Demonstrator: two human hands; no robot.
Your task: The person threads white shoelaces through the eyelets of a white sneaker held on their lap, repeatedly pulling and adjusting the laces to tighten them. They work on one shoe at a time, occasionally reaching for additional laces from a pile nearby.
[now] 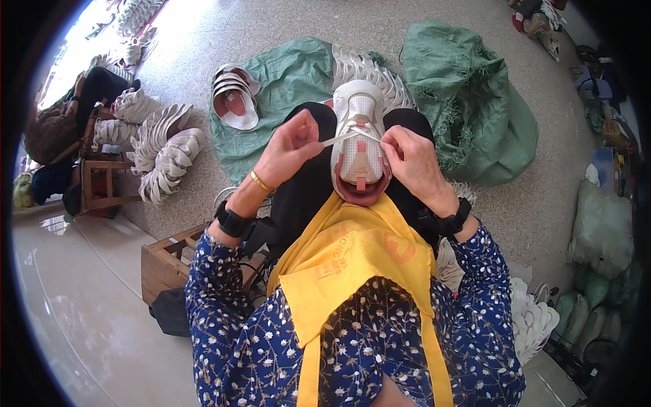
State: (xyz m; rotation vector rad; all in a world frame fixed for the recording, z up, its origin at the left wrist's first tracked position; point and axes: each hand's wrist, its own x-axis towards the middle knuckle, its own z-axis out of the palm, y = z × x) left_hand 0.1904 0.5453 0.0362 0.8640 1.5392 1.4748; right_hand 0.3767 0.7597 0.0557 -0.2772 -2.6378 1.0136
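A white sneaker (359, 98) with pink trim rests between my knees, its toe away from me and its pink-lined opening toward my yellow apron (380, 237). Over its tongue a flat white shoelace (339, 138) crosses and is drawn out to both sides. To the left of the shoe, my left hand (290, 149) pinches one end of the lace between thumb and fingers. At the shoe's right side, my right hand (415, 161) is closed on the other end, close to the upper.
Green woven sacks (468, 102) lie on the floor beyond my knees, with nested white shoe uppers (234, 98) on one. More stacked uppers (166, 159) stand at the left beside a wooden stool (102, 183). A wooden frame (166, 268) is near my left elbow. White shoe parts (532, 322) lie at the lower right.
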